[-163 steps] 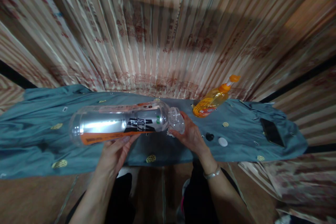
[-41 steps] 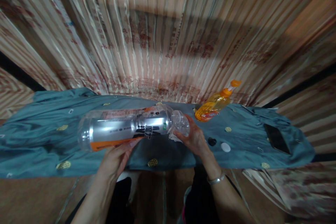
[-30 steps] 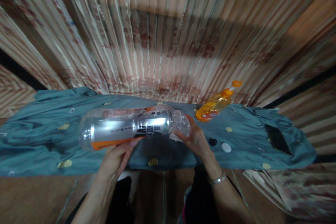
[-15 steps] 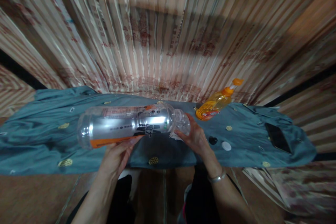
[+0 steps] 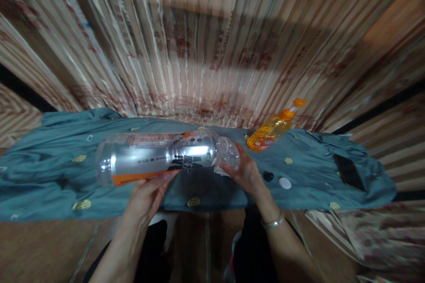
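Observation:
I hold a large clear plastic bottle (image 5: 156, 158) on its side above the table; it has a silver, black and orange label. My left hand (image 5: 148, 192) grips its body from below. My right hand (image 5: 245, 172) is closed around the neck end, pressing a small white cloth or tissue (image 5: 221, 170) against it. Whether the mouth is capped is hidden by the fingers. A black cap (image 5: 267, 176) and a white cap (image 5: 284, 182) lie on the cloth just right of my right hand.
A teal cloth (image 5: 49, 172) with small yellow motifs covers the narrow table. An orange bottle with an orange nozzle (image 5: 270, 128) leans at the back right. A dark phone (image 5: 349, 172) lies far right. Striped curtain behind; my legs and floor below.
Almost nothing: both hands keep the same hold on the bottle, which has shifted slightly left and up in view along with small head movement.

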`<state>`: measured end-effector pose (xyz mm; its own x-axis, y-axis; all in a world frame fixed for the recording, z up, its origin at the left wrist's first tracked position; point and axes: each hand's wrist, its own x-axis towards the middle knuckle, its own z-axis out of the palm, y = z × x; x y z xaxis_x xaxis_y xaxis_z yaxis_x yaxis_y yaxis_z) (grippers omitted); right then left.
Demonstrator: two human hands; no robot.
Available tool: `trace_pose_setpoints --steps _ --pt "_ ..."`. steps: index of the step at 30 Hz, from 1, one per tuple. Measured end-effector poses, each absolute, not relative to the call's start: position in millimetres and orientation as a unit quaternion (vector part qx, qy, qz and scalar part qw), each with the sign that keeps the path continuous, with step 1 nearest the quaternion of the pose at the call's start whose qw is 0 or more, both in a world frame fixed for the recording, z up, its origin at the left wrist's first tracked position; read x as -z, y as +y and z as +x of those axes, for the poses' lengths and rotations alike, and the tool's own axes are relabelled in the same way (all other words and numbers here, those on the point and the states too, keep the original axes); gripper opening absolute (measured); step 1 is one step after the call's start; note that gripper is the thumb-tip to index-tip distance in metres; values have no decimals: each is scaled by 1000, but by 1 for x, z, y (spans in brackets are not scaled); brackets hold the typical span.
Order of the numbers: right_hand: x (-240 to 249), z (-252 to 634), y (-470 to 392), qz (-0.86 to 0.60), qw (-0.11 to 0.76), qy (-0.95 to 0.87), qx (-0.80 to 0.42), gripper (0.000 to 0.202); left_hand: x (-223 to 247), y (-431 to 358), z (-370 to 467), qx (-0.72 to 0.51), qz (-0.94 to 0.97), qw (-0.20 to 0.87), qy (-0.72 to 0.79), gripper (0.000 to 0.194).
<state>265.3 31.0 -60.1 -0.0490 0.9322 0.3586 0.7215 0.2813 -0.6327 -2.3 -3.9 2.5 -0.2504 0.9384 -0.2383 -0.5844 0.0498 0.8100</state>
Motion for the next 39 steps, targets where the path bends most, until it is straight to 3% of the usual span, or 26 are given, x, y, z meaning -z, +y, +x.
trace_pose_setpoints --steps 15,39 --pt "59 266 31 -580 369 -710 -149 75 -5 -4 -1 -665 209 572 433 62" --pt "62 269 33 -583 365 -710 -150 79 -7 -1 2 -676 211 596 378 49"
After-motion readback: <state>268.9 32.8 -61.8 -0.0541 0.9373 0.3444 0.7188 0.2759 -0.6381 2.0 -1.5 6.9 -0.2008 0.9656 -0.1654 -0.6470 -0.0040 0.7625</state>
